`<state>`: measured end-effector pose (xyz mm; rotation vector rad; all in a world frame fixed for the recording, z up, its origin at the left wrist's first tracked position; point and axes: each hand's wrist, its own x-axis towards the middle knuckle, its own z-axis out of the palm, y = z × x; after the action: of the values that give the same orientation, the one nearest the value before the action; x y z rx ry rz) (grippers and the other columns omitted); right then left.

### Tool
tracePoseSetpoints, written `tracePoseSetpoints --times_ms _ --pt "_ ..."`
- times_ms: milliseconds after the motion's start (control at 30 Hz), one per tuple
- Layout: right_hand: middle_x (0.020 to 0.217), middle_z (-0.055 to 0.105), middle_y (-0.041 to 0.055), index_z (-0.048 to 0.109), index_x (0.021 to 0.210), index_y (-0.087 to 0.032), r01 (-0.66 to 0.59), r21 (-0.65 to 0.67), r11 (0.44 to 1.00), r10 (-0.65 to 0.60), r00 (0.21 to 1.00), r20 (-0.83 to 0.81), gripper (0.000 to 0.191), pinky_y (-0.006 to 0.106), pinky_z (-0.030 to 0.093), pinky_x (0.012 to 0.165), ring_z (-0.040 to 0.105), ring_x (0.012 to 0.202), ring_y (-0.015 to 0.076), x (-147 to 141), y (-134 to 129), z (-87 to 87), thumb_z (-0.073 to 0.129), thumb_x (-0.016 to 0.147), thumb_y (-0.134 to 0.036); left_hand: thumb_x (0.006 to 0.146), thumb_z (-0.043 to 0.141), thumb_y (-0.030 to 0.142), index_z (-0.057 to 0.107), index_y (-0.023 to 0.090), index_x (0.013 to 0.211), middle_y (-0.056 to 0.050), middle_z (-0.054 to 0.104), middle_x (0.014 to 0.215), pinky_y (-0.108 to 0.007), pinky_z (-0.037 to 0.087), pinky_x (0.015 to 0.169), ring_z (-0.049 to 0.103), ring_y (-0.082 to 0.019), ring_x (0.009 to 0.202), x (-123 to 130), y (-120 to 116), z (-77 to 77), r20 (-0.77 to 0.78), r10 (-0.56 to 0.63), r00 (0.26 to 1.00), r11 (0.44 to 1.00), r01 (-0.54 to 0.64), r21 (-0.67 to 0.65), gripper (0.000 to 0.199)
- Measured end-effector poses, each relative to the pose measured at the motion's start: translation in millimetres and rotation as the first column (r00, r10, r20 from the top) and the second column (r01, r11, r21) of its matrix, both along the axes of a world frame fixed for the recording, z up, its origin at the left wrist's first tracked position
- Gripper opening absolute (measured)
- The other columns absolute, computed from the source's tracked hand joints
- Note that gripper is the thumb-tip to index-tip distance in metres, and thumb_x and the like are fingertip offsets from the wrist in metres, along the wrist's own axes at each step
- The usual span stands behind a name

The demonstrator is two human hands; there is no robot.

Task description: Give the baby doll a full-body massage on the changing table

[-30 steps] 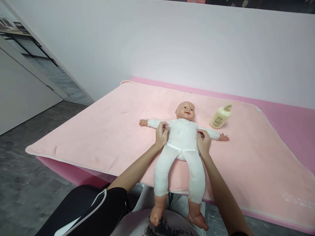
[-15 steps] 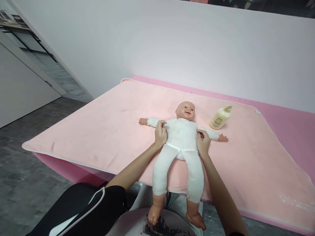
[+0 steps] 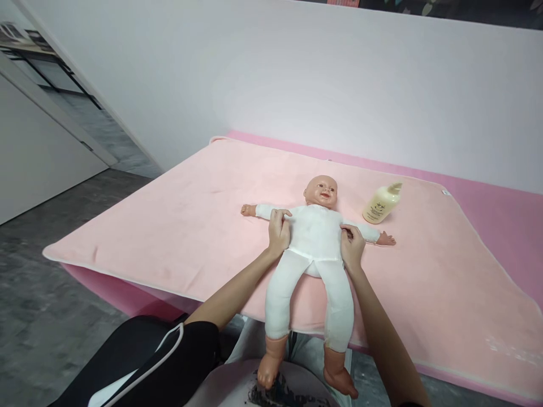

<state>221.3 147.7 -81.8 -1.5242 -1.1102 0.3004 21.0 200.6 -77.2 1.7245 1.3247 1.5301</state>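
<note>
The pink blanket could be rucked if the baby doll, laid face-up on it, feet overhanging, is pulled; the pump bottle could be toppled by a swung doll arm. Left hand and right hand are curled at the doll's torso; whether cloth is gripped cannot be told. Bottle lettering is illegible.

Glossy plastic-looking bottle on matt cloth blanket.

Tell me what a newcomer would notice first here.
Probably the baby doll, on its back with arms spread on the pink blanket, its feet past the near edge. Next, the left hand and right hand at its sides, and the pale yellow bottle beyond its outstretched arm on the right.
</note>
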Motion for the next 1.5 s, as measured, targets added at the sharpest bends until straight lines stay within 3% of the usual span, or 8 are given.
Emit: tracePoseSetpoints --times_ms 567,867,1033,1267,1500 --pt "0.084 0.065 0.0063 0.063 0.079 -0.017 -0.006 0.004 1.0 0.006 1.0 -0.012 0.02 0.033 0.047 0.075 0.059 0.08 0.0186 0.9 0.0 -1.4 0.045 0.073 -0.024 0.078 0.04 0.017 0.053 0.019 0.084 0.0 0.052 0.075 -0.026 0.039 0.069 0.049 -0.012 0.073 1.2 -0.2 3.1 0.033 -0.088 0.996 0.996 0.088 -0.002 0.015" --pt "0.084 0.065 0.0064 0.063 0.079 -0.016 -0.009 0.007 1.0 0.009 1.0 0.007 0.02 0.032 0.046 0.075 0.059 0.08 0.0186 1.0 -0.1 -0.7 0.045 0.074 -0.023 0.074 0.037 0.013 0.051 0.02 0.089 0.003 0.049 0.066 -0.025 0.037 0.06 0.043 -0.01 0.058 1.8 0.2 -0.5 0.132 -0.134 0.982 0.99 0.138 -0.026 0.022" --pt "0.085 0.065 0.0067 0.063 0.079 -0.016 -0.009 0.011 1.0 0.008 1.0 0.008 0.021 0.033 0.046 0.075 0.059 0.081 0.0188 1.0 0.1 -0.8 0.045 0.074 -0.023 0.07 0.033 0.01 0.049 0.02 0.093 0.0 0.059 0.077 -0.026 0.039 0.064 0.047 -0.01 0.061 2.3 -1.5 -0.6 0.172 -0.186 0.967 0.982 0.189 0.003 0.03" --pt "0.085 0.065 0.0062 0.063 0.079 -0.017 -0.009 0.009 1.0 0.009 1.0 -0.001 0.02 0.033 0.046 0.076 0.059 0.081 0.0186 1.5 0.0 -1.5 0.045 0.074 -0.023 0.07 0.037 0.013 0.051 0.02 0.09 0.003 0.039 0.065 -0.025 0.035 0.059 0.039 -0.011 0.06 1.1 -1.5 1.8 0.142 -0.167 0.976 0.986 0.167 0.01 0.026" --pt "0.084 0.065 0.0063 0.063 0.079 -0.017 -0.008 0.003 1.0 0.008 1.0 0.005 0.02 0.033 0.046 0.075 0.059 0.08 0.0185 1.2 -0.2 -1.0 0.044 0.074 -0.023 0.07 0.037 0.012 0.051 0.02 0.091 0.003 0.036 0.065 -0.024 0.033 0.058 0.037 -0.01 0.059 0.4 -1.2 0.2 0.107 -0.144 0.984 0.989 0.143 0.024 0.026"
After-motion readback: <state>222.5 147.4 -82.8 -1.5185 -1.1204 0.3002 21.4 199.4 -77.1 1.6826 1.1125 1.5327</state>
